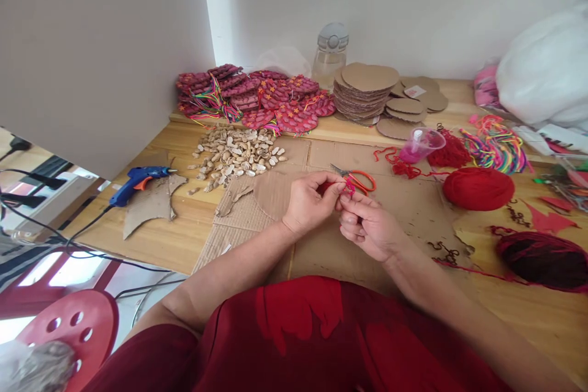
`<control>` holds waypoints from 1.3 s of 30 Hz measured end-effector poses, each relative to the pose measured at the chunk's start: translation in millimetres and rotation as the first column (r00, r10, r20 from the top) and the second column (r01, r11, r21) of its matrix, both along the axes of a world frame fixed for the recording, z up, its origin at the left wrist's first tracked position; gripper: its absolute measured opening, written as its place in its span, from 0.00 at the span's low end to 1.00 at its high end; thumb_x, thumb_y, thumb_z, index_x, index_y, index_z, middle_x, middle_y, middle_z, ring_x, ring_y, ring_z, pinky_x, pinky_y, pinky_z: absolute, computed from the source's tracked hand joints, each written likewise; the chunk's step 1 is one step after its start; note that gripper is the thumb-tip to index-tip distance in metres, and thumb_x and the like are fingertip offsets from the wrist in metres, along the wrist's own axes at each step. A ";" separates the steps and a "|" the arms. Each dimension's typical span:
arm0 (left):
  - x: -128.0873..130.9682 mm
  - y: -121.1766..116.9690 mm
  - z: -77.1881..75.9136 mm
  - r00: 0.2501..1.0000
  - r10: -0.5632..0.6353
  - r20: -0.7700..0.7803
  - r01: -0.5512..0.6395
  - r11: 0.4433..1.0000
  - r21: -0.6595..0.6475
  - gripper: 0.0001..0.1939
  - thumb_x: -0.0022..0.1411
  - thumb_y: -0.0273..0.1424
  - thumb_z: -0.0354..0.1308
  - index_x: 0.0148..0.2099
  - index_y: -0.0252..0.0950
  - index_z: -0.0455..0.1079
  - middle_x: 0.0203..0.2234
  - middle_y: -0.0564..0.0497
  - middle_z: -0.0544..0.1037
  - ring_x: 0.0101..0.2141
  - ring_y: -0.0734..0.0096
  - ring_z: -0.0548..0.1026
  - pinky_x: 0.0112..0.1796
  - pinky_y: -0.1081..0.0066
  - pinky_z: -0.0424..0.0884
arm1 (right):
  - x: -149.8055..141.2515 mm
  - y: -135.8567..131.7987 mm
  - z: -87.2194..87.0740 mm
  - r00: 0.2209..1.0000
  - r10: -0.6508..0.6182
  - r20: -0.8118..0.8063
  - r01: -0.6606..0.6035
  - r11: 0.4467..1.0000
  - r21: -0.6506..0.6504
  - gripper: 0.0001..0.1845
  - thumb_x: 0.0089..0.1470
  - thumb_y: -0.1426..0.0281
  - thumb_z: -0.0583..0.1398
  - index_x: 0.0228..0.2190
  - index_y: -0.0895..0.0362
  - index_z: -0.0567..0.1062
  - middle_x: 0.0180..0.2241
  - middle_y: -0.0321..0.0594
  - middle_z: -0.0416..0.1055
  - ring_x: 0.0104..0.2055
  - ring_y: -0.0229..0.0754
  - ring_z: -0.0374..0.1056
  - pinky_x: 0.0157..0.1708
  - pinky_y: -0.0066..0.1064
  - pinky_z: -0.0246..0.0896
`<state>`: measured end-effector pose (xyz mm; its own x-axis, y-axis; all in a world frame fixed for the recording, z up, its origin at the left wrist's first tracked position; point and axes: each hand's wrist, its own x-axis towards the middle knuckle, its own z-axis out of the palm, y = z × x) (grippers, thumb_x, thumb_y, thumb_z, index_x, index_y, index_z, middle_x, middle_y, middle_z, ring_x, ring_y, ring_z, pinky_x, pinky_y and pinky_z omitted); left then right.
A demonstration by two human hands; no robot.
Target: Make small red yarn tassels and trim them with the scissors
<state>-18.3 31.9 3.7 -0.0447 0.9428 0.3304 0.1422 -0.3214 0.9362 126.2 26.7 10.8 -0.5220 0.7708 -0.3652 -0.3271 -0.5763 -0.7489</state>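
Note:
My left hand [310,199] and my right hand [372,226] meet over the cardboard sheet [331,251], fingertips pinched together. Between them shows a small bit of pink-red yarn [350,187], partly hidden by the fingers; its exact shape is too small to tell. Just behind the fingertips lie orange-handled scissors [365,180], blades pointing left. A round cardboard piece [271,196] rests flat beside my left hand. Right of my hands sit a red yarn ball [478,188] and a dark red-and-black yarn ball [542,260], with a strand trailing toward my right forearm.
A blue glue gun [138,184] lies at left on a cardboard scrap, its cord hanging over the edge. Peanut shells [243,156] are heaped near decorated pink pieces [275,98]. Behind stand stacked cardboard shapes [362,92], a clear bottle [329,55] and a plastic cup [421,146].

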 end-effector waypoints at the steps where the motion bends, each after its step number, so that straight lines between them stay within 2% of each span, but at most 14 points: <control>1: 0.4 0.3 -0.3 1.000 -0.014 0.013 0.014 1.000 -0.016 0.07 0.62 0.30 0.59 0.36 0.33 0.75 0.24 0.51 0.79 0.21 0.78 0.74 0.26 0.77 0.72 | -0.5 0.2 -0.7 1.000 -0.015 0.010 0.015 1.000 0.004 0.15 0.47 0.63 0.68 0.27 0.57 0.69 0.16 0.24 0.58 0.12 0.23 0.41 0.12 0.20 0.35; 5: 0.2 1.6 -0.4 1.000 -0.017 -0.014 0.016 1.000 -0.024 0.06 0.61 0.31 0.60 0.36 0.33 0.75 0.26 0.50 0.79 0.24 0.77 0.75 0.27 0.77 0.71 | 1.3 3.4 -6.1 0.989 -0.076 0.129 0.062 0.992 0.112 0.16 0.46 0.60 0.68 0.30 0.56 0.70 0.18 0.27 0.63 0.12 0.26 0.49 0.12 0.20 0.36; 8: -0.9 2.3 -1.1 0.997 0.002 -0.082 -0.001 1.000 0.010 0.06 0.61 0.30 0.59 0.36 0.33 0.75 0.27 0.50 0.80 0.27 0.75 0.76 0.30 0.76 0.71 | 6.3 5.6 -8.9 0.933 -0.116 0.340 0.009 0.953 0.302 0.15 0.52 0.57 0.64 0.31 0.56 0.73 0.20 0.32 0.66 0.16 0.31 0.58 0.11 0.22 0.43; 10: -1.3 2.4 -1.8 0.988 0.039 -0.147 -0.032 0.998 0.052 0.05 0.61 0.29 0.59 0.36 0.34 0.75 0.28 0.50 0.81 0.28 0.75 0.76 0.32 0.75 0.72 | 10.1 5.8 -9.3 0.843 -0.197 0.500 -0.077 0.876 0.476 0.14 0.56 0.58 0.60 0.34 0.56 0.76 0.25 0.37 0.70 0.19 0.34 0.63 0.13 0.24 0.52; 12: -1.2 2.2 -2.1 0.973 0.085 -0.215 -0.064 0.993 0.101 0.04 0.60 0.27 0.59 0.36 0.35 0.75 0.29 0.50 0.81 0.29 0.74 0.76 0.35 0.73 0.73 | 13.3 5.0 -8.9 0.729 -0.329 0.600 -0.189 0.745 0.639 0.13 0.59 0.61 0.57 0.36 0.56 0.77 0.30 0.40 0.73 0.24 0.37 0.67 0.19 0.28 0.61; 14: -0.8 1.7 -2.1 0.956 0.123 -0.267 -0.086 0.986 0.144 0.05 0.60 0.27 0.59 0.36 0.35 0.76 0.29 0.50 0.81 0.30 0.73 0.76 0.36 0.72 0.73 | 15.2 3.7 -7.9 0.651 -0.448 0.613 -0.274 0.614 0.740 0.13 0.61 0.64 0.55 0.37 0.56 0.78 0.35 0.43 0.74 0.29 0.40 0.70 0.26 0.32 0.67; 16: -0.5 1.2 -2.0 0.943 0.141 -0.301 -0.093 0.981 0.169 0.05 0.61 0.27 0.59 0.37 0.36 0.76 0.29 0.50 0.81 0.30 0.73 0.76 0.37 0.72 0.73 | 15.7 2.5 -6.2 0.635 -0.504 0.586 -0.295 0.543 0.787 0.14 0.62 0.66 0.53 0.39 0.56 0.78 0.40 0.45 0.75 0.32 0.41 0.72 0.31 0.35 0.71; 18: -0.3 0.7 -2.2 0.934 0.144 -0.326 -0.088 0.980 0.181 0.05 0.61 0.27 0.59 0.38 0.36 0.76 0.29 0.50 0.81 0.30 0.73 0.76 0.37 0.71 0.73 | 14.9 1.6 -4.1 0.650 -0.515 0.558 -0.253 0.546 0.799 0.15 0.63 0.67 0.53 0.45 0.55 0.78 0.46 0.47 0.74 0.34 0.42 0.73 0.31 0.35 0.73; 21: -0.1 0.1 -3.2 0.926 0.138 -0.351 -0.076 0.980 0.184 0.05 0.61 0.27 0.58 0.38 0.35 0.76 0.29 0.49 0.81 0.31 0.72 0.77 0.37 0.71 0.73 | 12.2 1.3 -1.7 0.687 -0.505 0.522 -0.138 0.615 0.776 0.16 0.60 0.66 0.58 0.48 0.55 0.78 0.50 0.48 0.73 0.35 0.43 0.74 0.29 0.35 0.75; 27: 0.7 -1.3 -2.7 0.924 0.142 -0.355 -0.070 0.976 0.208 0.05 0.61 0.26 0.58 0.38 0.35 0.76 0.30 0.48 0.81 0.31 0.71 0.77 0.37 0.71 0.73 | 9.7 6.0 4.3 0.734 -0.502 0.458 0.029 0.697 0.717 0.14 0.55 0.63 0.63 0.42 0.55 0.80 0.50 0.46 0.74 0.38 0.43 0.76 0.28 0.32 0.78; 31: 1.7 -0.4 -0.6 0.959 0.129 -0.250 -0.104 0.988 0.114 0.05 0.61 0.29 0.59 0.37 0.35 0.76 0.29 0.49 0.81 0.30 0.72 0.76 0.36 0.72 0.72 | 12.0 10.3 16.1 0.733 -0.502 0.459 0.101 0.749 0.655 0.16 0.55 0.61 0.63 0.43 0.56 0.79 0.44 0.45 0.77 0.33 0.40 0.75 0.23 0.27 0.75; 34: 1.8 2.2 -1.7 0.988 0.103 -0.111 -0.106 0.994 -0.016 0.07 0.61 0.32 0.59 0.36 0.34 0.76 0.29 0.49 0.81 0.29 0.73 0.76 0.33 0.73 0.71 | 13.1 11.7 17.8 0.737 -0.443 0.511 0.068 0.800 0.596 0.22 0.54 0.61 0.63 0.49 0.56 0.76 0.43 0.45 0.78 0.31 0.39 0.75 0.22 0.29 0.74; 36: 1.5 3.8 -3.7 0.995 0.093 -0.032 -0.095 0.992 -0.083 0.09 0.61 0.33 0.59 0.36 0.33 0.76 0.29 0.48 0.81 0.29 0.74 0.76 0.33 0.74 0.71 | 12.6 11.7 14.4 0.747 -0.378 0.547 -0.006 0.819 0.574 0.21 0.55 0.61 0.63 0.49 0.56 0.77 0.45 0.45 0.77 0.33 0.41 0.75 0.25 0.31 0.75; 39: 1.0 5.4 -6.1 0.996 0.090 0.009 -0.088 0.991 -0.104 0.09 0.61 0.34 0.59 0.37 0.32 0.76 0.30 0.48 0.81 0.29 0.74 0.75 0.33 0.74 0.70 | 10.9 11.2 8.9 0.707 -0.352 0.613 -0.149 0.773 0.616 0.17 0.58 0.62 0.59 0.46 0.54 0.79 0.47 0.46 0.77 0.38 0.46 0.76 0.30 0.38 0.77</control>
